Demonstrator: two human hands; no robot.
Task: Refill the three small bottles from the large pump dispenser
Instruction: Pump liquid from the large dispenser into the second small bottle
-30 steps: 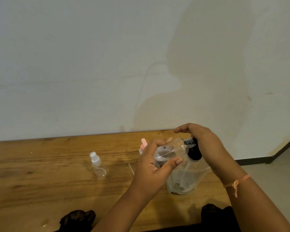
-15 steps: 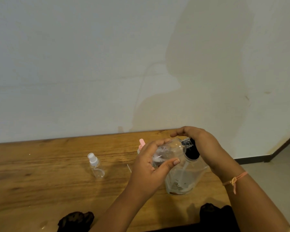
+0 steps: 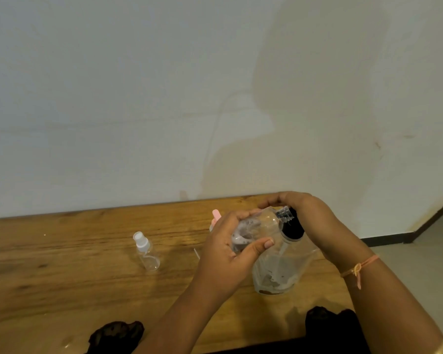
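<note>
Over the right part of the counter [image 3: 62, 264], the fingers [image 3: 241, 215] and thumb of the left hand [image 3: 223, 261] curl round a small clear bottle [image 3: 262, 223]. It is tipped on its side, with its threaded neck right up against the black pump head [image 3: 294, 227]. The right hand [image 3: 315, 221] arches over that head with bent fingers, and whether they grip it or only press on it cannot be told. Beneath, the large pump dispenser [image 3: 279, 269] stands on the counter, its nozzle hidden. A pink-capped bottle [image 3: 216, 215] shows only its cap behind the left hand. A white-capped spray bottle [image 3: 146, 254] stands well apart to the left. Both forearms are cut off by the lower edge.
</note>
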